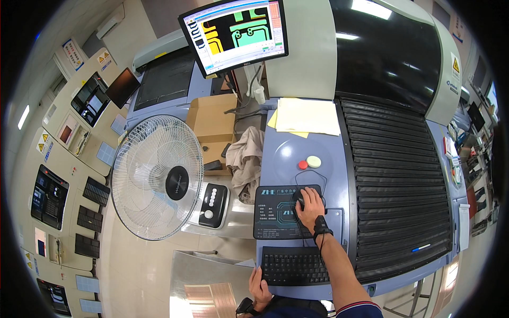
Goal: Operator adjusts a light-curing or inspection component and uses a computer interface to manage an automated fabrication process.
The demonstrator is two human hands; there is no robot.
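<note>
My right hand [310, 207] is closed over a black computer mouse [299, 200] on a dark printed mouse pad [268, 214]. Just below the pad lies a black keyboard [296, 266]. Beside the keyboard's lower left corner is my left hand [259, 289], its fingers extended and holding nothing; whether they touch the keyboard's edge I cannot tell. Both wrists wear dark bands, and a thin cable hangs by the right one. Above, a monitor [236, 37] displays a green and yellow pattern on black.
A standing fan [157, 177] and its control base [213, 205] are on the left. Behind the pad sit a red button [303, 164], a pale green button [313, 161] and papers [307, 116]. A black ribbed cover [395, 185] carrying a pen [421, 248] spans the right.
</note>
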